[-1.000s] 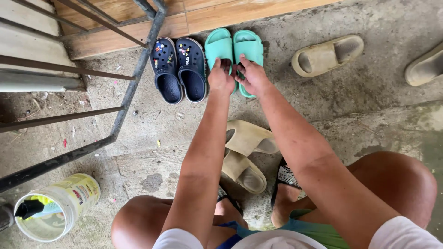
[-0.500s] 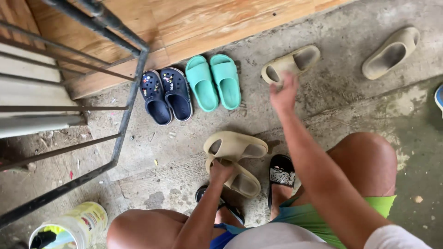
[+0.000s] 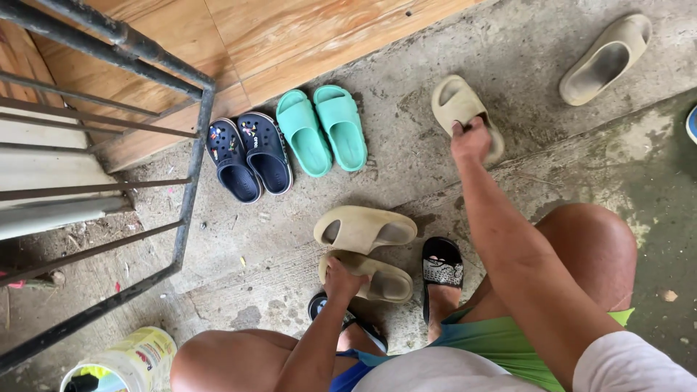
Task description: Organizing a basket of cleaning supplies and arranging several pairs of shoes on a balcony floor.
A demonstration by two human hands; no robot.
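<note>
Squatting on concrete floor. Right hand closed on heel end of a tan slide, tilted, right of the lined-up pairs. Left hand gripping toe end of another tan slide, just in front of its mate. Already paired along wooden step: navy clogs, teal slides. Not yet lined up, by appearance: three tan slides near the hands, plus a fourth tan slide well apart, upper right. Roughly half sorted.
</note>
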